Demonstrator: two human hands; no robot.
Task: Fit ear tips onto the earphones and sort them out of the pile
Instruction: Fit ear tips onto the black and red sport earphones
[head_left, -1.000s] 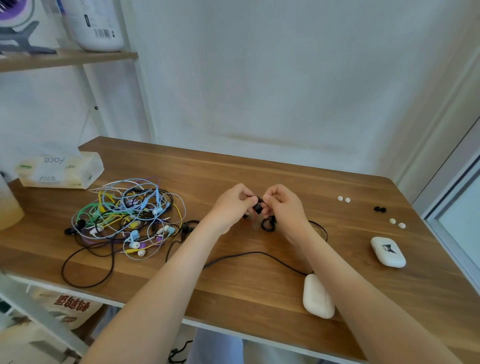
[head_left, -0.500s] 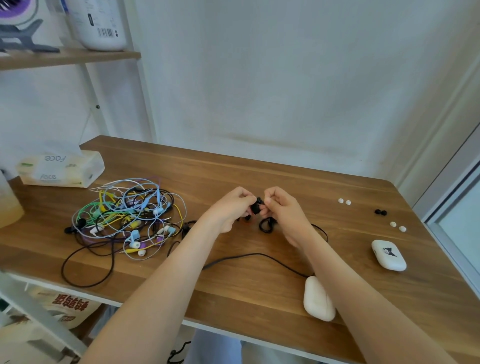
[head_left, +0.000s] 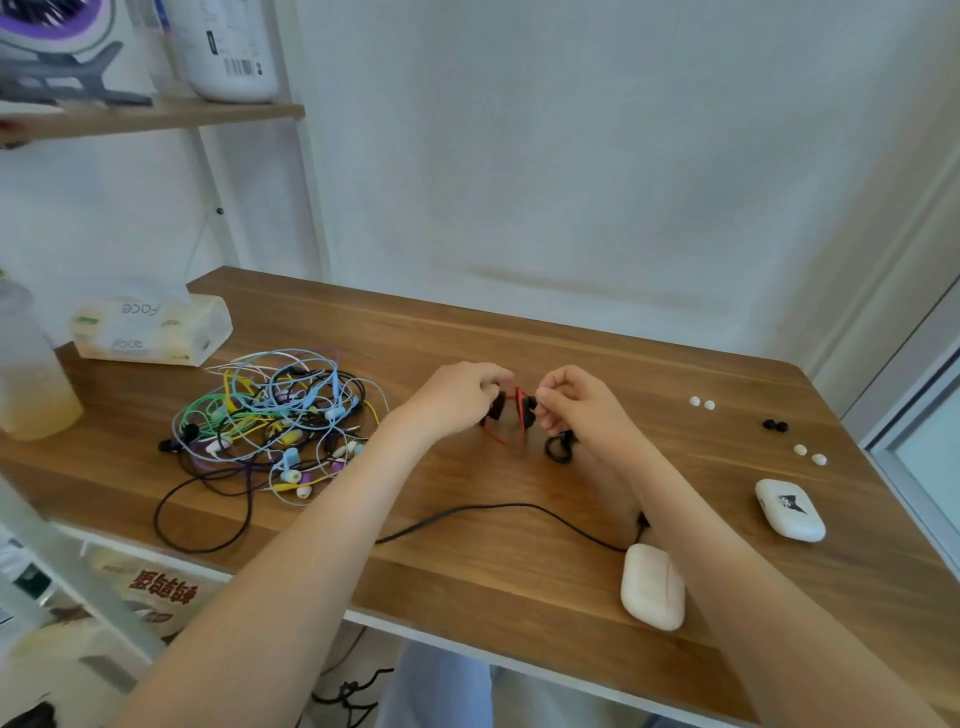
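Observation:
Above the middle of the wooden table (head_left: 519, 571), my left hand (head_left: 457, 397) pinches one black earbud (head_left: 497, 406) and my right hand (head_left: 579, 402) pinches the other black earbud (head_left: 530, 410). Thin red wire (head_left: 511, 397) runs between the two buds, which are a short way apart. A coil of black cable (head_left: 560, 448) lies under my right hand, and its long lead (head_left: 493, 512) trails across the table. A tangled pile of coloured earphones (head_left: 275, 415) lies to the left. Loose ear tips sit at the right: a white pair (head_left: 701, 402), a black pair (head_left: 775, 426), another white pair (head_left: 809, 454).
Two white earbud cases lie on the table, one near the front edge (head_left: 653, 587) and one at the right (head_left: 789, 510). A tissue pack (head_left: 150, 330) and a plastic bottle (head_left: 28, 374) stand at the left. A shelf (head_left: 156, 111) hangs above.
My hands have drawn slightly apart, separating the two black earbuds and showing the red wire between them. The view has shifted a little.

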